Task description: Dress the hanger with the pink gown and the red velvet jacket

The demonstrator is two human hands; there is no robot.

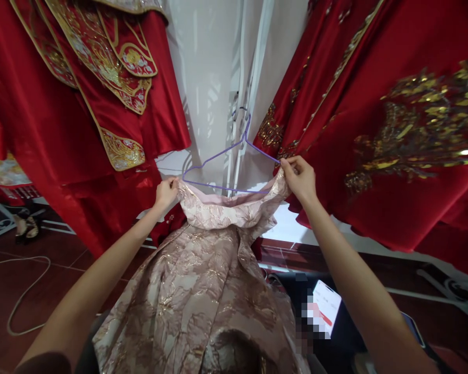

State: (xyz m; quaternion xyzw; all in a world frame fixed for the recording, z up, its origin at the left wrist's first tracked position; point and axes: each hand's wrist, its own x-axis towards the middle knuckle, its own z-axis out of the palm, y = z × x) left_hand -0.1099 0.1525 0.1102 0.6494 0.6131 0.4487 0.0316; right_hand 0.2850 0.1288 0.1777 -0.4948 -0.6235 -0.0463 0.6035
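Note:
A pale pink dress with gold brocade flowers hangs in front of me, its neckline stretched wide. My left hand is closed on the left end of the neckline. My right hand pinches the right end, right at the tip of a thin purple wire hanger. The hanger's hook is caught on a white rail above, and its lower bar lies just inside the neckline opening.
Red embroidered gowns hang close on the left and on the right. A white wall stands behind. A white cable and shoes lie on the dark red floor, and a phone lies at lower right.

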